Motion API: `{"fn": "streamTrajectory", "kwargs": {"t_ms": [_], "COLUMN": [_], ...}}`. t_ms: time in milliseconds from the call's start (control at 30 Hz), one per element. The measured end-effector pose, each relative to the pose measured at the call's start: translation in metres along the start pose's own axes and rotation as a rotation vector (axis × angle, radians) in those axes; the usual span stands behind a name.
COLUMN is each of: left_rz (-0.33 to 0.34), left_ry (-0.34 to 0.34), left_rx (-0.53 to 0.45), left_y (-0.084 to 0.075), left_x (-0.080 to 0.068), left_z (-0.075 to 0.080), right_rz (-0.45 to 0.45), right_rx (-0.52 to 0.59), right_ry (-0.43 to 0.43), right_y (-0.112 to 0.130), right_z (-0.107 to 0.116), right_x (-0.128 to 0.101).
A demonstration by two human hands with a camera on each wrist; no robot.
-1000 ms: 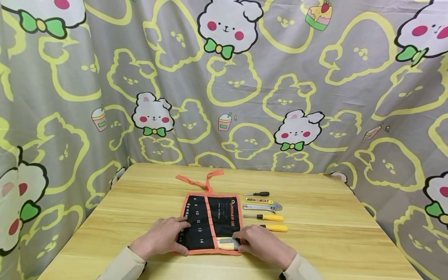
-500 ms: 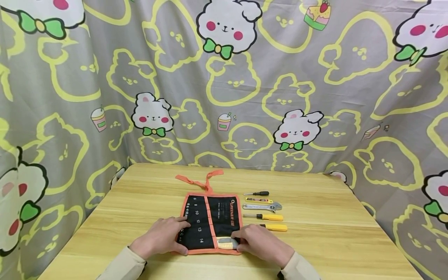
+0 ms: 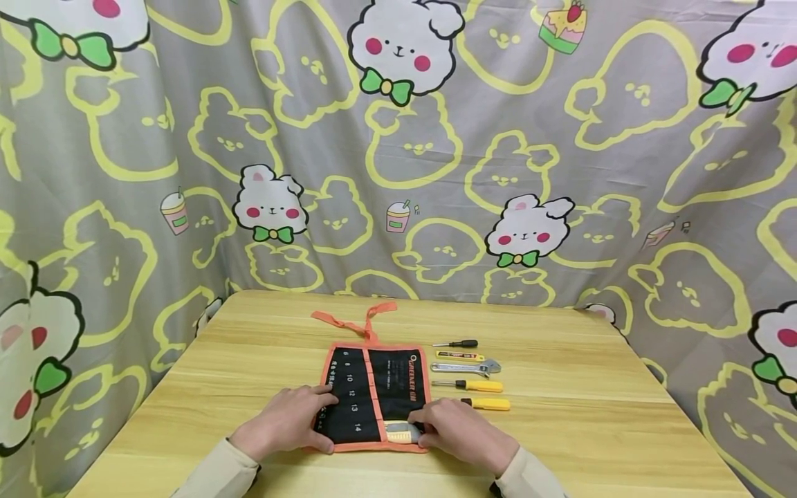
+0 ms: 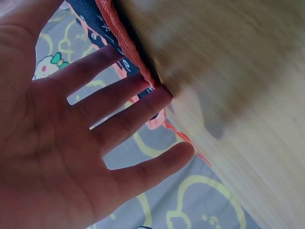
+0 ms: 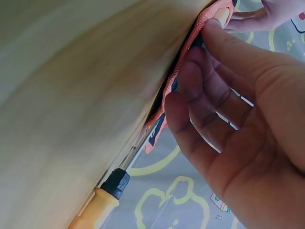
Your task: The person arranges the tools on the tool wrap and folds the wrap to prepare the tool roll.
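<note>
A black tool pouch with orange edging [image 3: 396, 387] lies flat on the table, its left half printed with size numbers. On its left edge rests my left hand [image 3: 289, 420], its fingers extended over the fabric; the left wrist view shows the fingers [image 4: 128, 119] spread and straight. A yellow and grey utility knife [image 3: 401, 433] lies partly in the lower right pocket of the pouch. My right hand [image 3: 463, 432] pinches its grey end between thumb and index finger. In the right wrist view the thumb [image 5: 228, 40] lies at the orange edge.
Right of the pouch, in a column, lie a black-handled screwdriver [image 3: 465, 344], a flat yellow packet [image 3: 459, 357], an adjustable wrench [image 3: 463, 368] and two yellow-handled screwdrivers, the upper one [image 3: 482, 386] and the lower one [image 3: 488, 404]. Orange ties [image 3: 369, 324] stretch behind the pouch. A patterned curtain [image 3: 398, 173] hangs behind the table.
My right hand has shifted slightly left along the utility knife, over the pouch's edge. The left hand and the pouch have stayed in place.
</note>
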State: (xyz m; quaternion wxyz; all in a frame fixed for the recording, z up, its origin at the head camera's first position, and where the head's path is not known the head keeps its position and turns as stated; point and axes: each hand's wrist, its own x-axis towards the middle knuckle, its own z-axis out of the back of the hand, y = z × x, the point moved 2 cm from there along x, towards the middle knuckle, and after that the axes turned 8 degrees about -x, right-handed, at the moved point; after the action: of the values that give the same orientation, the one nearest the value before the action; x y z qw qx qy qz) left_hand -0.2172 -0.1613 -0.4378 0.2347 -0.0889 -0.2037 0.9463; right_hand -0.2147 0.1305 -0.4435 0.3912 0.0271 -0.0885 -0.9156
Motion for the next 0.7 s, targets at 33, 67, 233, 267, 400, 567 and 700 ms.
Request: {"fn": "streamTrajectory", "kwargs": {"t_ms": [33, 67, 233, 267, 400, 567, 700], "left_rz": [-0.001, -0.002, -0.006, -0.005, -0.001, 0.000, -0.001], "left_ry": [-0.001, -0.001, 0.000, 0.002, 0.006, 0.003, 0.002], "left_rx": [-0.001, -0.002, -0.010, -0.012, -0.010, -0.010, -0.011], "left_y": [-0.0001, -0.0001, -0.0003, -0.0002, 0.0003, 0.0003, 0.0000], "left_x": [0.0000, 0.0001, 0.0012, 0.0015, 0.0024, 0.0025, 0.0021], "left_z": [-0.0002, -0.0004, -0.0010, -0.0011, -0.0012, -0.0009, -0.0006], "right_rz": [-0.006, -0.013, -0.040, -0.043, -0.047, -0.058, -0.050], "right_rx": [-0.004, -0.007, 0.018, 0.032, 0.078, 0.112, 0.106], "right_ry": [0.001, 0.003, 0.001, 0.000, -0.001, 0.012, 0.015], "right_y": [0.0004, 0.0007, 0.0005, 0.0001, -0.0023, -0.0044, -0.0040], "right_z": [0.0001, 0.0000, 0.0003, 0.0003, 0.0004, 0.0005, 0.0008], "right_x": [0.0003, 0.0006, 0.0024, 0.0026, 0.0036, 0.0045, 0.0057]}}
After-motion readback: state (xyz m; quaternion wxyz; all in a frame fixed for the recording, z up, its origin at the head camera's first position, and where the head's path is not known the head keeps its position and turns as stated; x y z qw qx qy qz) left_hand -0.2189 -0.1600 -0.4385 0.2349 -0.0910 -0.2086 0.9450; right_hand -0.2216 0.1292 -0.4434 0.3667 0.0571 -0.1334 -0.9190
